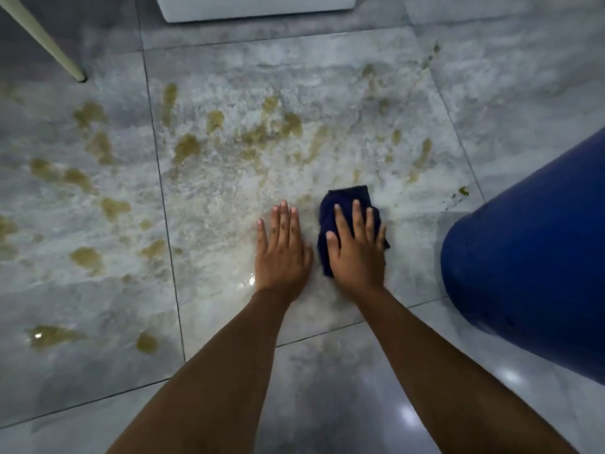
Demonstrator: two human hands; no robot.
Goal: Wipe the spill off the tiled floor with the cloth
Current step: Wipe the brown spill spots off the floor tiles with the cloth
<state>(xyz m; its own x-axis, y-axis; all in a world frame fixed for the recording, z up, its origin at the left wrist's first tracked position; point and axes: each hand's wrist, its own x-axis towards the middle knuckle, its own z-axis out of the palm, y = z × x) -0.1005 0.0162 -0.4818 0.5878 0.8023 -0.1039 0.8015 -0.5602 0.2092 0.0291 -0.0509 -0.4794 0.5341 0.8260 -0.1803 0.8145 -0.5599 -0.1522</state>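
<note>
- Cloth [348,198], dark navy and bunched into a small pad, lies directly under the right hand [357,253]. Its far edge sticks out past the fingertips, and a strip shows along the thumb side.
- That hand lies palm down on it, fingers [358,217] straight and slightly spread, pressing rather than pinching (no fold is caught between thumb and fingers).
- The left hand [283,253] rests flat on the tiled floor [327,388] just beside the cloth, fingers straight and close together, holding nothing. A narrow gap separates it from the cloth.
- Both hands are on one large grey marbled tile, in its near right part.
- The spill [186,147] is a scatter of olive-yellow blotches beyond and to the left of the hands. It covers the far half of that tile and crosses the left seam onto the neighbouring tile.
- Only faint smears lie just past the cloth's far edge (the thicker patches are well apart from it).
- One small drop [463,191] lies near the tile's right edge.
- A rounded blue barrel [530,257] stands to the right of the cloth, near but not touching.
- A pale slanted leg [42,37] meets the floor toward the far left.
- A white boxy object [255,6] lies along the far side.
</note>
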